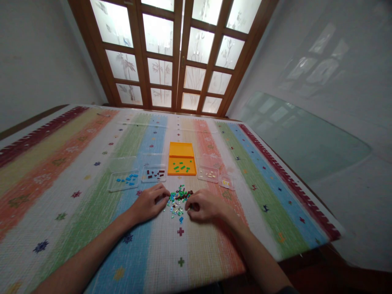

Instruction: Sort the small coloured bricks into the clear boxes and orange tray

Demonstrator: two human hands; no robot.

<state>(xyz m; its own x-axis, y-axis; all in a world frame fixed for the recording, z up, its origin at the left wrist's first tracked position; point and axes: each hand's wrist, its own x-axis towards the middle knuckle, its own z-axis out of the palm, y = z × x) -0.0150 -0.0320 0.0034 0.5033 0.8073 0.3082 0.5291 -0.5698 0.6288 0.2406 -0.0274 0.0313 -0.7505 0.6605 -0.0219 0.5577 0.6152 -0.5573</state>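
A loose pile of tiny building bricks (pixel 177 200), mixed green, blue, white and dark brown, lies on the striped tablecloth between my hands. My left hand (pixel 152 201) rests at the pile's left edge, its fingers curled and the tips pressed together among the bricks. On the opposite side, my right hand (pixel 203 205) is bent round with thumb and forefinger drawn together beside the dark bricks. Whatever either hand pinches is too small or hidden to name. A blue brick (pixel 181 219) lies at the near end of the pile.
Beyond the pile stands an open orange box (pixel 181 173) with green bricks. To its left, clear boxes hold blue bricks (pixel 131 177) and dark brown bricks (pixel 149 172); to its right, clear boxes hold pale bricks (pixel 210 175) and yellow bricks (pixel 226 182).
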